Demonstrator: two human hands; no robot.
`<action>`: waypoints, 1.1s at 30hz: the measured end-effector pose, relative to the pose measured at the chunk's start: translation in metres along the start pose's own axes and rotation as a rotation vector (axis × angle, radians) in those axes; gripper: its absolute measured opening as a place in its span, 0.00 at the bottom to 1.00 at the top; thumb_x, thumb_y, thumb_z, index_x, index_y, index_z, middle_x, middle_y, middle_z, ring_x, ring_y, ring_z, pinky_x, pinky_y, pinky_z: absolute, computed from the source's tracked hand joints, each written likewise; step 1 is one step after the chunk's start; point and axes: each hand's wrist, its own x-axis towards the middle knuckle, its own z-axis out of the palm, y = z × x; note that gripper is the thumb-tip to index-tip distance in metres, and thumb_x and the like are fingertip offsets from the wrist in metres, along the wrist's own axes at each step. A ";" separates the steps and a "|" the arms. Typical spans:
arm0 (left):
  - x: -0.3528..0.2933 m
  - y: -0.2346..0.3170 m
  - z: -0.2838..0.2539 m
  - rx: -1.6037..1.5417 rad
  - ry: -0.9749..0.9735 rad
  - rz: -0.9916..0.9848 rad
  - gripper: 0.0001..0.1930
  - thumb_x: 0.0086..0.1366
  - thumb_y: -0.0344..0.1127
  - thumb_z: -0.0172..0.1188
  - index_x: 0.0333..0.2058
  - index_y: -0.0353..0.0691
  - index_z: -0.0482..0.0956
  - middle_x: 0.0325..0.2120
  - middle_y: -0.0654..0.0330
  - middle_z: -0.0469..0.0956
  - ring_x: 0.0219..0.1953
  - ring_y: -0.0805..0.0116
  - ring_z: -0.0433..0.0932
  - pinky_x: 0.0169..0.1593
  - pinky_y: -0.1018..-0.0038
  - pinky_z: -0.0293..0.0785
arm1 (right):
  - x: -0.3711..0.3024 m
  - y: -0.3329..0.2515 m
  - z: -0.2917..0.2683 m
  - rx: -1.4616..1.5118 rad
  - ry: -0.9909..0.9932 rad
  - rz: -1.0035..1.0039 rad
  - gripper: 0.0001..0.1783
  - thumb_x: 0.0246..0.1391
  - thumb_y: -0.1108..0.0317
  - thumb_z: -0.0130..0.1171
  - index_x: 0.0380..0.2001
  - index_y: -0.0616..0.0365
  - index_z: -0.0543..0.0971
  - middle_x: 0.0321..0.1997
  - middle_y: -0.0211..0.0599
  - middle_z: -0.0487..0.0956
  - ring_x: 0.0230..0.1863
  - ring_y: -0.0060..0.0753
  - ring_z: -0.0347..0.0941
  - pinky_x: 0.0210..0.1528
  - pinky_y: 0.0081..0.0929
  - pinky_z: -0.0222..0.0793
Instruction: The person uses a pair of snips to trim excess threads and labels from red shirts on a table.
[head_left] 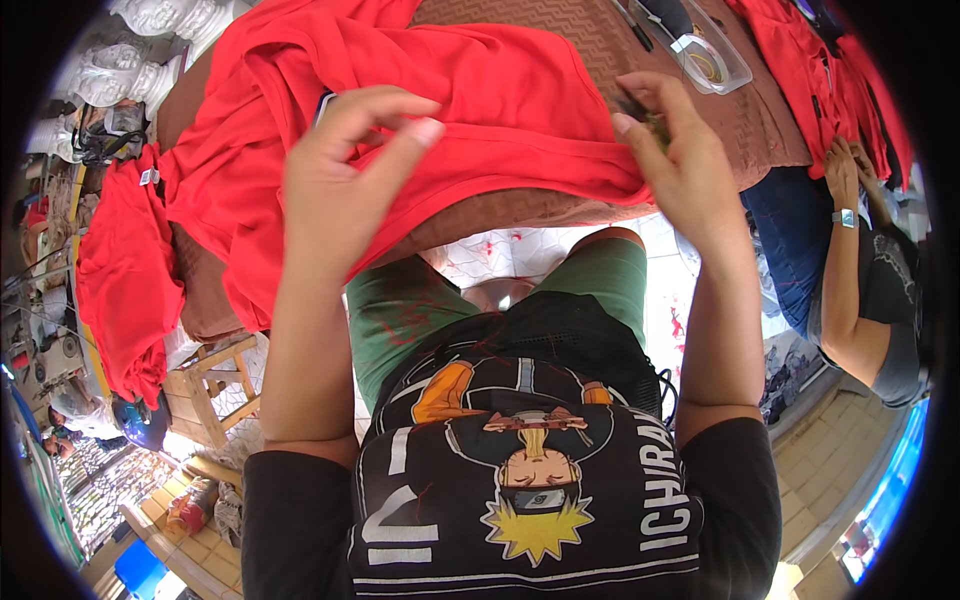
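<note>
A red garment (480,90) lies spread over the brown cloth-covered table before me, its near edge running along the table's front. Over its left part hovers my left hand (345,170), thumb and fingers apart, holding nothing. A small dark-and-white edge of something (323,106) shows beside its knuckles, mostly hidden. At the garment's right end, my right hand (685,150) is closed around a small dark tool with a yellowish part (657,124). The fingers cover most of that tool, so its exact kind cannot be made out.
More red cloth (130,270) hangs at the table's left side. A clear plastic tray (705,55) with small items and a black pen (632,25) lie at the far right. To the right, a co-worker's hands (850,165) handle red garments. A wooden stool (210,390) stands lower left.
</note>
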 end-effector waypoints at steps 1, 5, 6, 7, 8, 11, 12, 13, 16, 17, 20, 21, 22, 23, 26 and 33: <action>-0.002 0.003 0.010 0.090 -0.054 0.010 0.11 0.58 0.33 0.67 0.38 0.37 0.81 0.38 0.60 0.79 0.39 0.72 0.78 0.47 0.75 0.73 | 0.000 -0.011 0.007 0.067 -0.018 -0.011 0.19 0.56 0.62 0.60 0.48 0.57 0.73 0.41 0.48 0.80 0.44 0.47 0.79 0.45 0.36 0.72; -0.009 -0.023 0.043 0.424 -0.109 0.159 0.16 0.54 0.32 0.69 0.43 0.40 0.82 0.41 0.59 0.80 0.41 0.66 0.79 0.46 0.71 0.75 | 0.005 -0.024 0.049 0.308 -0.132 -0.073 0.14 0.55 0.69 0.61 0.43 0.61 0.75 0.39 0.45 0.81 0.42 0.42 0.78 0.46 0.33 0.72; -0.009 -0.030 0.049 0.431 -0.090 0.174 0.15 0.54 0.32 0.69 0.42 0.39 0.82 0.41 0.59 0.80 0.42 0.65 0.79 0.46 0.71 0.76 | 0.006 -0.016 0.059 0.339 -0.144 -0.023 0.13 0.55 0.69 0.61 0.43 0.61 0.76 0.39 0.44 0.81 0.42 0.40 0.78 0.46 0.32 0.71; -0.008 -0.036 0.053 0.443 -0.070 0.185 0.15 0.54 0.32 0.69 0.41 0.39 0.82 0.40 0.59 0.80 0.42 0.64 0.79 0.45 0.71 0.76 | 0.008 -0.007 0.069 0.376 -0.158 0.026 0.13 0.55 0.69 0.61 0.43 0.61 0.76 0.38 0.43 0.81 0.41 0.38 0.78 0.46 0.32 0.71; -0.008 -0.039 0.055 0.456 -0.049 0.197 0.14 0.54 0.32 0.69 0.41 0.39 0.83 0.40 0.59 0.80 0.42 0.63 0.79 0.45 0.70 0.76 | 0.008 -0.002 0.076 0.412 -0.172 0.075 0.12 0.55 0.70 0.61 0.42 0.62 0.76 0.38 0.42 0.81 0.40 0.36 0.78 0.46 0.31 0.71; -0.008 -0.042 0.056 0.432 -0.039 0.178 0.12 0.54 0.31 0.68 0.38 0.39 0.84 0.39 0.60 0.80 0.42 0.64 0.79 0.44 0.72 0.76 | 0.005 0.005 0.082 0.500 -0.167 0.092 0.11 0.56 0.70 0.60 0.42 0.61 0.77 0.38 0.39 0.81 0.40 0.31 0.77 0.45 0.29 0.71; -0.008 -0.042 0.056 0.416 -0.035 0.166 0.11 0.54 0.31 0.68 0.37 0.38 0.84 0.38 0.60 0.81 0.40 0.64 0.80 0.44 0.72 0.76 | 0.005 0.005 0.082 0.497 -0.171 0.089 0.11 0.56 0.71 0.60 0.42 0.61 0.77 0.38 0.39 0.82 0.40 0.30 0.77 0.45 0.29 0.71; -0.007 -0.041 0.055 0.399 -0.031 0.154 0.10 0.54 0.31 0.68 0.37 0.38 0.84 0.37 0.60 0.81 0.39 0.64 0.80 0.43 0.72 0.76 | 0.005 0.005 0.082 0.494 -0.174 0.086 0.11 0.56 0.71 0.60 0.42 0.61 0.77 0.37 0.38 0.82 0.39 0.29 0.77 0.45 0.28 0.71; -0.003 -0.038 0.054 0.323 -0.052 0.049 0.08 0.56 0.31 0.67 0.35 0.36 0.83 0.34 0.59 0.82 0.36 0.66 0.81 0.42 0.74 0.76 | 0.005 0.002 0.080 0.458 -0.180 0.101 0.11 0.55 0.72 0.61 0.42 0.60 0.77 0.37 0.36 0.81 0.37 0.27 0.75 0.43 0.25 0.70; -0.001 -0.037 0.053 0.294 -0.064 0.001 0.08 0.57 0.31 0.66 0.35 0.35 0.83 0.33 0.59 0.82 0.35 0.67 0.81 0.41 0.74 0.76 | 0.005 0.001 0.079 0.441 -0.182 0.110 0.11 0.55 0.73 0.61 0.42 0.60 0.78 0.37 0.35 0.81 0.36 0.26 0.75 0.42 0.25 0.70; 0.006 -0.035 0.051 0.277 -0.056 -0.068 0.08 0.60 0.32 0.64 0.35 0.35 0.82 0.31 0.58 0.82 0.33 0.68 0.81 0.40 0.75 0.75 | 0.004 0.001 0.077 0.487 -0.168 0.102 0.10 0.54 0.73 0.62 0.41 0.59 0.78 0.36 0.33 0.80 0.33 0.23 0.72 0.39 0.23 0.69; 0.007 -0.033 0.050 0.282 -0.060 -0.091 0.08 0.61 0.33 0.63 0.35 0.35 0.82 0.31 0.57 0.83 0.33 0.69 0.81 0.40 0.76 0.75 | 0.004 0.002 0.077 0.486 -0.169 0.108 0.10 0.54 0.73 0.62 0.41 0.59 0.78 0.36 0.33 0.80 0.32 0.22 0.72 0.39 0.22 0.68; 0.009 -0.032 0.050 0.287 -0.063 -0.114 0.08 0.62 0.34 0.62 0.36 0.35 0.82 0.31 0.57 0.83 0.33 0.69 0.81 0.40 0.76 0.75 | 0.003 0.002 0.076 0.484 -0.170 0.113 0.10 0.54 0.73 0.62 0.41 0.59 0.78 0.36 0.32 0.79 0.32 0.21 0.71 0.38 0.22 0.68; 0.009 -0.031 0.050 0.292 -0.067 -0.136 0.08 0.63 0.34 0.61 0.36 0.35 0.82 0.31 0.57 0.83 0.33 0.69 0.81 0.40 0.76 0.75 | 0.003 0.003 0.076 0.483 -0.171 0.119 0.10 0.54 0.73 0.62 0.40 0.59 0.79 0.36 0.32 0.79 0.32 0.21 0.70 0.38 0.22 0.68; 0.011 -0.032 0.049 0.327 -0.079 -0.148 0.09 0.64 0.35 0.60 0.37 0.36 0.81 0.31 0.57 0.83 0.34 0.70 0.81 0.40 0.76 0.75 | 0.003 0.004 0.076 0.479 -0.187 0.108 0.09 0.54 0.74 0.62 0.40 0.59 0.79 0.37 0.32 0.79 0.35 0.22 0.73 0.40 0.22 0.69; 0.012 -0.032 0.051 0.327 -0.076 -0.154 0.08 0.65 0.34 0.59 0.38 0.36 0.80 0.31 0.59 0.83 0.34 0.71 0.82 0.41 0.76 0.76 | 0.002 0.005 0.080 0.465 -0.165 -0.031 0.10 0.52 0.75 0.62 0.39 0.60 0.78 0.39 0.38 0.78 0.43 0.35 0.76 0.48 0.28 0.71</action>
